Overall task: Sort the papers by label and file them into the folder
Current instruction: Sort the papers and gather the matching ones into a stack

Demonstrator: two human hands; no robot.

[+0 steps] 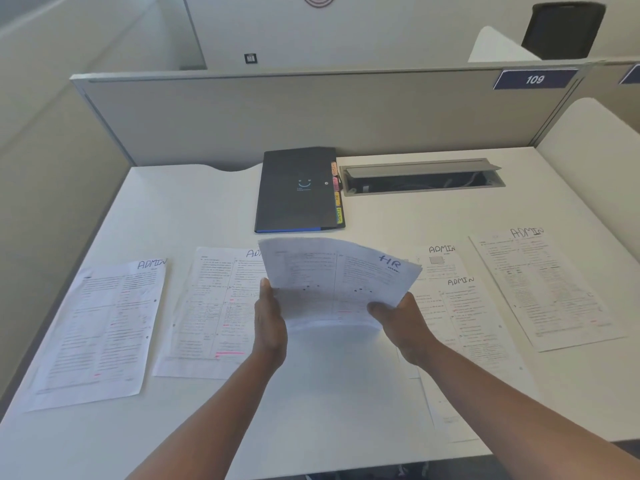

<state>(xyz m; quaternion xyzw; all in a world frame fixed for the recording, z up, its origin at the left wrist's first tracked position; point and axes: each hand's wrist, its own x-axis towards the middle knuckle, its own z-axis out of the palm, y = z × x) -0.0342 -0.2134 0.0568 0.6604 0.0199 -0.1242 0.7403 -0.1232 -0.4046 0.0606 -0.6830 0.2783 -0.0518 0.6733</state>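
Both hands hold a small stack of papers (pixel 332 278) above the middle of the desk; its top sheet is marked "HR". My left hand (pixel 270 323) grips the stack's lower left edge, and my right hand (pixel 405 323) pinches its lower right corner. Several sheets marked "ADMIN" lie flat on the desk: one at the far left (pixel 100 334), one left of centre (pixel 214 306), two overlapping right of centre (pixel 460 317) and one at the far right (pixel 547 289). A dark folder (pixel 294 192) with coloured index tabs on its right edge lies closed behind the papers.
An open grey cable tray (pixel 422 178) is sunk into the white desk (pixel 346 393) right of the folder. Grey partition walls (pixel 311 112) enclose the desk at the back and sides. A black chair (pixel 564 29) stands beyond the partition.
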